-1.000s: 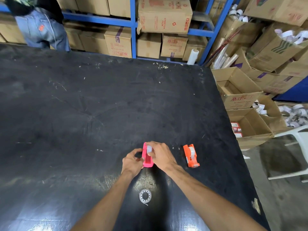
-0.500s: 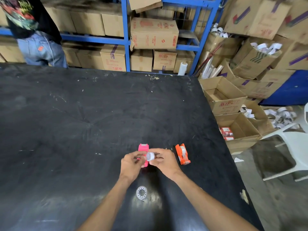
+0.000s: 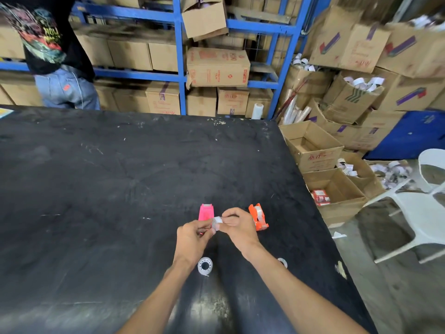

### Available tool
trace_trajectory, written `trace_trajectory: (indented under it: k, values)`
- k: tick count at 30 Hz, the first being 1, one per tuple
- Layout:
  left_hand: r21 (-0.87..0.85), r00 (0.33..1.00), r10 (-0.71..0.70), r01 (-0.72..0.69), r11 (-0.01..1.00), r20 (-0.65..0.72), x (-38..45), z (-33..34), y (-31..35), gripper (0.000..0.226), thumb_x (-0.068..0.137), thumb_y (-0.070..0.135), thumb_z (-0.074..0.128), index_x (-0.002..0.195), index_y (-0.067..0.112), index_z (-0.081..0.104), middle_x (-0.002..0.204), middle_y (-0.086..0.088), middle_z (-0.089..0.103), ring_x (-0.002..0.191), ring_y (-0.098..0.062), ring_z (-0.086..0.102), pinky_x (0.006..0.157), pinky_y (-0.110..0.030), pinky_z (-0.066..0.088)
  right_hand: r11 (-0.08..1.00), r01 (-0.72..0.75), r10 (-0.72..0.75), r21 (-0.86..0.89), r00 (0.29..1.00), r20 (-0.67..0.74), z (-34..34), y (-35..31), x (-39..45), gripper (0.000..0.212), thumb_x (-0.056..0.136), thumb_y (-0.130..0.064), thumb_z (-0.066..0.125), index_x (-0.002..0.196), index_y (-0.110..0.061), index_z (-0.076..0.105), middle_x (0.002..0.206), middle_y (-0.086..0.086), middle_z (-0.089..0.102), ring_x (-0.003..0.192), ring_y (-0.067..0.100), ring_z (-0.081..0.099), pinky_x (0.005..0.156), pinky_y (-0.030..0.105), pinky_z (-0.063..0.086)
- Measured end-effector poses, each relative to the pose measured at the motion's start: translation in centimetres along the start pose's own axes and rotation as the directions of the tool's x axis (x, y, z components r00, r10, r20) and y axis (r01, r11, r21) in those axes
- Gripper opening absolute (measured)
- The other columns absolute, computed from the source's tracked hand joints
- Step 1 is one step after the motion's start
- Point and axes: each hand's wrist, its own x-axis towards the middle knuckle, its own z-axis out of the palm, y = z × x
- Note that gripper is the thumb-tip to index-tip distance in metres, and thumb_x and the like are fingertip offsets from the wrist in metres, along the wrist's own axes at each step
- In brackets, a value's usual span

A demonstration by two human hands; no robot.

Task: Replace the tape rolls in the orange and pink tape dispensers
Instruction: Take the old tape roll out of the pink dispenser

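We take the pink dispenser as our landmark; it lies on the black table, long axis running away from us.

Nearer us than the dispenser and to its left, a spare roll lies flat beside the left wrist.

Our left hand, just on our side of the dispenser, has its fingers pinched shut on the left edge of a small roll.

That roll is held off the table, at the dispenser's near right corner.

Our right hand closes thumb and fingers on the roll's right side.

Right of it lies the orange dispenser, a roll seated in it.

We judge that the coming move carries the held roll forward and slightly left into the pink dispenser; the left hand is nearer.
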Motion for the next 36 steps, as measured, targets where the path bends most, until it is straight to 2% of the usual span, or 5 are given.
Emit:
trace_trajectory:
  k: [13, 21, 25, 31, 36]
  values:
    - [0.076, 0.993, 0.114, -0.115, 0.990, 0.026, -2.4, -2.0, -0.2, 0.018, 0.084, 0.012, 0.073, 0.098, 0.020, 0.079, 0.084, 0.003, 0.074, 0.074, -0.013, 0.069, 0.076, -0.027, 0.057, 0.998, -0.012, 0.009, -0.065, 0.999, -0.048, 1.4, -0.1, -2.3, 0.050, 0.062, -0.008, 0.081, 0.070, -0.025, 0.035, 0.084, 0.022, 0.077, 0.064, 0.017, 0.054, 0.067, 0.034, 0.045]
    - [0.091, 0.997, -0.045, 0.039, 0.995, 0.066, -3.4, -3.9, -2.7, 0.008, 0.082, 0.028, 0.074, 0.084, 0.020, 0.076, 0.076, 0.004, 0.074, 0.068, -0.011, 0.066, 0.072, -0.012, 0.054, 0.965, -0.121, 0.108, -0.232, 0.992, -0.071, 0.2, 3.9, -3.3, 0.037, 0.070, -0.003, 0.080, 0.100, -0.019, 0.066, 0.074, 0.002, 0.072, 0.083, 0.017, 0.068, 0.082, 0.027, 0.052]
    - [0.058, 0.983, -0.156, 0.151, 0.987, 0.097, -4.4, -4.2, -4.3, 0.012, 0.080, 0.030, 0.077, 0.081, 0.018, 0.075, 0.077, 0.003, 0.075, 0.064, -0.003, 0.063, 0.068, -0.006, 0.051, 0.830, -0.169, 0.172, -0.532, 0.984, -0.044, 0.3, 7.7, -4.5, 0.034, 0.069, -0.005, 0.079, 0.099, -0.021, 0.074, 0.073, -0.002, 0.072, 0.083, 0.017, 0.069, 0.083, 0.028, 0.056]
    - [-0.054, 0.936, -0.325, 0.334, 0.941, 0.135, -5.6, -4.3, -5.9, 0.014, 0.077, 0.020, 0.080, 0.087, 0.010, 0.074, 0.076, -0.003, 0.069, 0.066, -0.015, 0.067, 0.076, -0.032, 0.062, 0.575, -0.050, 0.144, -0.816, 0.989, 0.041, 2.1, 9.6, -5.8, 0.025, 0.073, -0.006, 0.065, 0.057, -0.023, 0.056, 0.082, 0.004, 0.066, 0.080, 0.031, 0.060, 0.077, 0.034, 0.057]
    - [-0.122, 0.903, -0.416, 0.428, 0.896, 0.109, -5.7, -4.5, -6.8, 0.018, 0.075, 0.010, 0.079, 0.088, 0.003, 0.071, 0.078, -0.006, 0.067, 0.070, -0.016, 0.066, 0.069, -0.025, 0.061, 0.553, 0.065, 0.078, -0.831, 0.989, 0.129, 2.6, 10.4, -5.3, 0.037, 0.084, -0.027, 0.074, 0.121, -0.028, 0.067, 0.119, 0.001, 0.055, 0.118, 0.020, 0.053, 0.093, 0.036, 0.051]
